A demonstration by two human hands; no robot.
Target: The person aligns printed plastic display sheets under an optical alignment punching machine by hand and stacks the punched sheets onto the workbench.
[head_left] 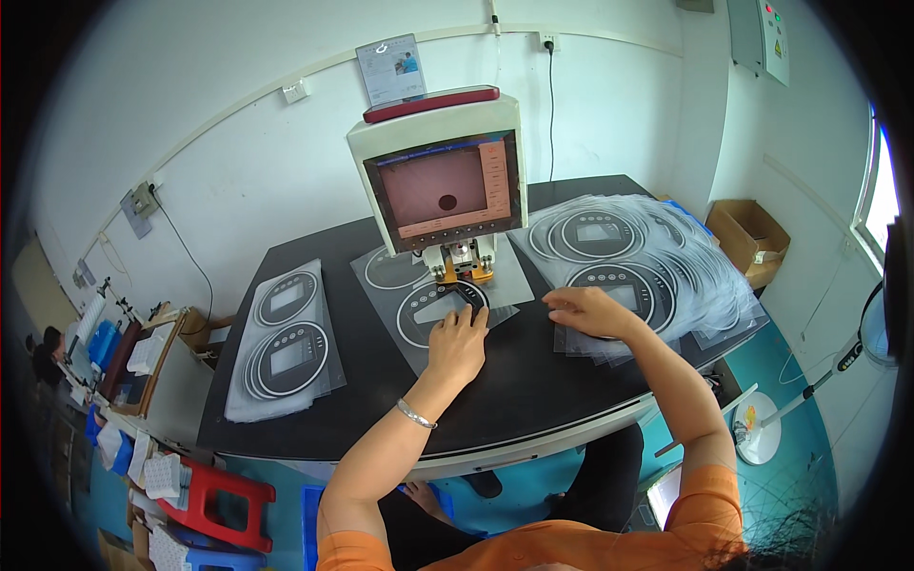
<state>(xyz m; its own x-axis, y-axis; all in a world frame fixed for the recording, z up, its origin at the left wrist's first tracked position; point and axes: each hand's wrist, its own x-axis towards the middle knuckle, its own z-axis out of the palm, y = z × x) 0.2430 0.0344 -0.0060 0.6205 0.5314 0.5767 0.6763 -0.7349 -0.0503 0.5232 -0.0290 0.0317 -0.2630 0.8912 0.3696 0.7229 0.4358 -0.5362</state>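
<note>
My left hand (pixel 458 344) lies on a clear plastic sheet printed with dark round panels (pixel 415 333), its fingers stretched forward over the upper part. That sheet rests on the black table under the head of a white benchtop machine (pixel 428 133), close to its yellow metal parts (pixel 464 276). On the machine's screen (pixel 440 188) a dark round spot shows against a pinkish ground. My right hand (pixel 583 310) hovers at the left edge of the large fanned stack of similar sheets (pixel 705 285). Its fingers are loosely bent, with nothing visible in them.
A neater pile of printed sheets (pixel 286 347) lies on the left of the black table (pixel 371 400). On top of the machine sits a red flat device (pixel 431 104). A cardboard box (pixel 747 233) is behind the right corner; a red stool (pixel 224 504) stands at lower left.
</note>
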